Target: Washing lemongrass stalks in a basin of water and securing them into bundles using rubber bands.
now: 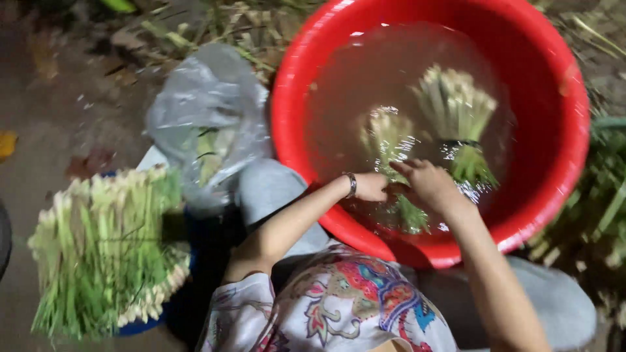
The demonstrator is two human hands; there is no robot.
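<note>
Left hand and right hand, fingers closed around one green stalk bundle submerged in the red basin; a second bundle lies just beside.

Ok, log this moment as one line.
left hand: in water, on submerged bundle | right hand: same bundle | second bundle: underwater beside it | red basin | stacked stalks: left of basin
</note>
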